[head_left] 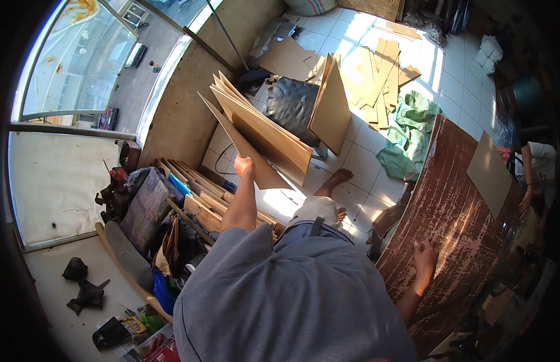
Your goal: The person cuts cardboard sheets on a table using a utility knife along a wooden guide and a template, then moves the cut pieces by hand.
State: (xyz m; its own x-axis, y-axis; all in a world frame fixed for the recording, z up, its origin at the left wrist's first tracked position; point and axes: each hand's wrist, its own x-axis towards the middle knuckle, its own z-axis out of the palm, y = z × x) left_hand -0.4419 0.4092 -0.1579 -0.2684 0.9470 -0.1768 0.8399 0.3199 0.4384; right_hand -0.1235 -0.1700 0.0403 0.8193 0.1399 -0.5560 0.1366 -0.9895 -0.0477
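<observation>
My left hand [244,167] is closed on the edge of a thin brown board sheet [254,158], which stands tilted at my left. Just beyond it, more brown sheets [265,127] lean together in a stack. My right hand [424,260] rests on the scratched red-brown tabletop [421,220] with its fingers loosely apart and nothing in them. Farther up that table lies a flat light-brown sheet [489,175].
A black cushioned seat [291,105] stands between the leaning sheets and another upright board group [332,111]. Cut strips [379,75] and a green plastic sack [409,133] lie on the tiled floor. Wood pieces [201,196] line the left wall. Another person's hand [525,204] is at the table's far right.
</observation>
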